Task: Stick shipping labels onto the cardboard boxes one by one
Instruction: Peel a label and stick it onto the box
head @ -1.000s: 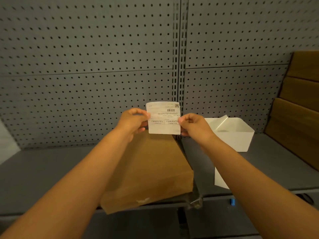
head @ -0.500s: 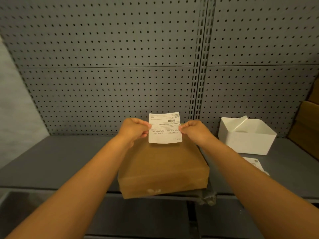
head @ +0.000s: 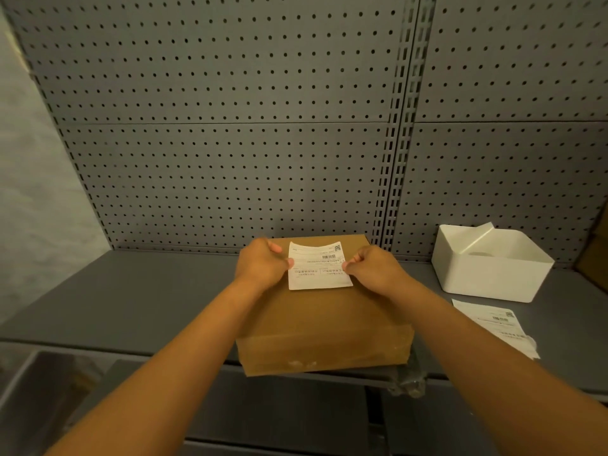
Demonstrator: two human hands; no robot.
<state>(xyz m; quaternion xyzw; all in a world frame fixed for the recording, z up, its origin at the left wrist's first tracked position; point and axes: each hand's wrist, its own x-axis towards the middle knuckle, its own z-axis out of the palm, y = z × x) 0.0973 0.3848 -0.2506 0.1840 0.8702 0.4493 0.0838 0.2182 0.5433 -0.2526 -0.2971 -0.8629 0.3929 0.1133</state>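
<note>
A brown cardboard box (head: 324,324) lies flat on the grey shelf (head: 131,297), its front edge hanging a little over the shelf's lip. Over the far half of the box top I hold a white shipping label (head: 317,266) with a barcode and a QR code. My left hand (head: 261,264) pinches its left edge and my right hand (head: 371,268) pinches its right edge. Whether the label touches the box cannot be told.
A white open bin (head: 493,274) with a roll inside stands on the shelf to the right. In front of it lies another printed label sheet (head: 496,324). Grey pegboard (head: 230,143) backs the shelf. A brown carton edge (head: 595,255) shows at far right.
The label has come down from in front of the pegboard to just over the box top, both hands still pinching it. The view has swung left and down.
</note>
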